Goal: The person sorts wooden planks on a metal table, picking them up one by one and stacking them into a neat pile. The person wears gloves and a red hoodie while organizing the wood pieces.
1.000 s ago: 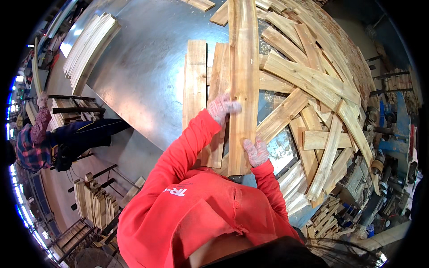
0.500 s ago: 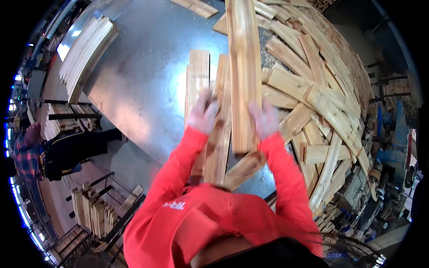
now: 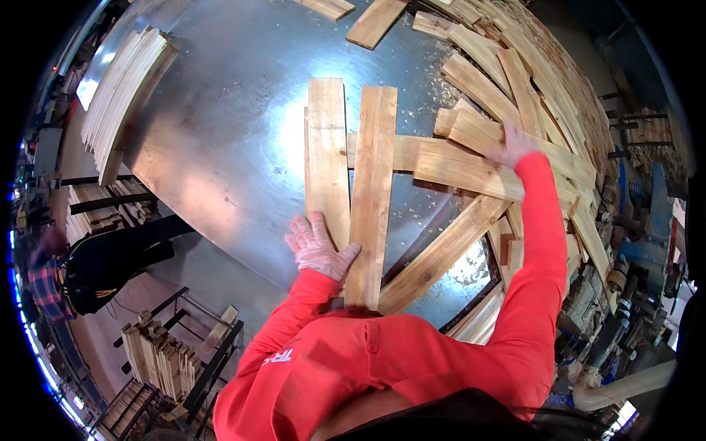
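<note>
My left hand (image 3: 318,244) lies with its fingers spread on two lengthwise wooden boards, a left board (image 3: 327,151) and a right board (image 3: 373,176), its thumb reaching the right one. On the right, my right hand (image 3: 512,147) reaches into a pile of loose boards, fingers apart, touching a board (image 3: 555,156) near its upper edge. Just below that hand is another flat board (image 3: 463,167), slightly blurred. A longer crosswise board (image 3: 404,153) passes under the right lengthwise board. One slanting board (image 3: 448,250) lies between my arms.
The metal table (image 3: 220,132) carries a neat stack of thin boards (image 3: 129,103) at its far left. Short boards (image 3: 376,22) lie at the far edge. Sawdust and a wide heap fill the right side. A person (image 3: 110,257) stands left of the table, near wood racks (image 3: 162,349).
The long plank that both hands held is out of them. My left hand has moved down and spread on the boards; my right arm has stretched out to the right, over the pile.
</note>
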Action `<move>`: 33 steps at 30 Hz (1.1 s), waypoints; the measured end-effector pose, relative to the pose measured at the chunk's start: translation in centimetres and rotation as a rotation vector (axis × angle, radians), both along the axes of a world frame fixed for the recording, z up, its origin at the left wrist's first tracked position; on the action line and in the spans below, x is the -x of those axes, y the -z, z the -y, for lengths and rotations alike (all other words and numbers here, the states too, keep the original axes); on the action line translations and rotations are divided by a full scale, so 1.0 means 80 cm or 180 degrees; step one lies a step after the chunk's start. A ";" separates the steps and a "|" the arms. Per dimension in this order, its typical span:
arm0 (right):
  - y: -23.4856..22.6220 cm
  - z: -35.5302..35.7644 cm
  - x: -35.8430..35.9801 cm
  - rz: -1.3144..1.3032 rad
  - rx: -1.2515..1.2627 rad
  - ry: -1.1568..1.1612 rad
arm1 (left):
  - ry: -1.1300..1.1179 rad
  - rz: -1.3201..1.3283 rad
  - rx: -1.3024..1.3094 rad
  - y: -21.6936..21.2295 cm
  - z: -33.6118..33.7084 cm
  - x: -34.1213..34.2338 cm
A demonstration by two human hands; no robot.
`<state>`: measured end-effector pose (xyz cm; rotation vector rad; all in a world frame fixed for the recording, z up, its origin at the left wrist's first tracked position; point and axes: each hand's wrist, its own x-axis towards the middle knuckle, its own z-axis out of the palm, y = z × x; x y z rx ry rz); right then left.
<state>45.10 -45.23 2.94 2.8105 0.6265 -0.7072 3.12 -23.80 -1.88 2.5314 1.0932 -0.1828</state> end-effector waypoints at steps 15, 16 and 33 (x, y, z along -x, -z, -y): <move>-0.053 0.066 0.148 -0.0541 0.0534 -0.1195 | -0.1116 0.0855 -0.0201 -0.003 0.001 -0.001; -0.049 0.083 0.167 -0.0960 0.0289 -0.0979 | -0.1152 0.0638 0.0065 0.005 0.000 0.004; 0.048 0.021 0.385 -0.6180 -0.4218 0.2954 | -0.1719 0.0921 0.2472 -0.035 -0.050 -0.012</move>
